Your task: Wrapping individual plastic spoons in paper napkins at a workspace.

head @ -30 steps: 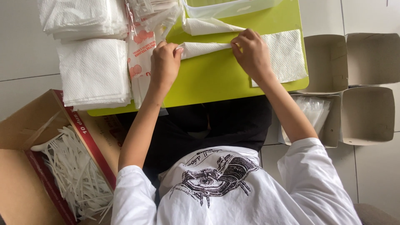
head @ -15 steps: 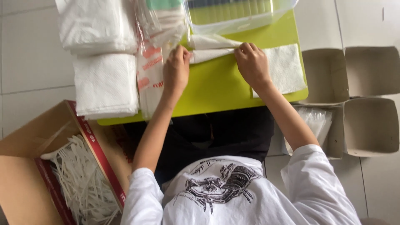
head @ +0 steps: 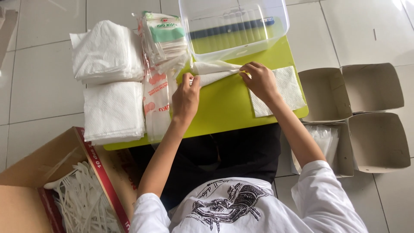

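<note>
Currently both hands are at work on one white paper napkin (head: pixel 213 72) at the far edge of the lime-green surface (head: pixel 224 108), just in front of a clear plastic tub (head: pixel 235 28). The left hand (head: pixel 186 97) has its fingers pinched shut on the near left end of the napkin; something thin appears to sit inside that end, though I cannot tell what. The right hand (head: pixel 260 80) presses curled fingers on the right end, holding it to the surface.

The napkin is partly rolled or folded into a narrow, tapering shape. I judge the wrap to be about midway: the form is there, but the ends are not closed and both hands are needed to keep it together.

A second napkin, flat and open (head: pixel 284 88), lies beneath and beside the right hand, untouched. Two stacks of folded napkins (head: pixel 110 82) stand on the left of the surface, beside clear printed sleeves (head: pixel 157 73). A cardboard carton of white plastic forks (head: pixel 82 203) sits open on the floor to the left. Open cardboard boxes (head: pixel 362 116) stand to the right; one holds clear wrapped packets, the others show nothing inside.

I see no finished wraps in the tub, only a dark strip showing through its floor. By that evidence most of the work remains.
</note>
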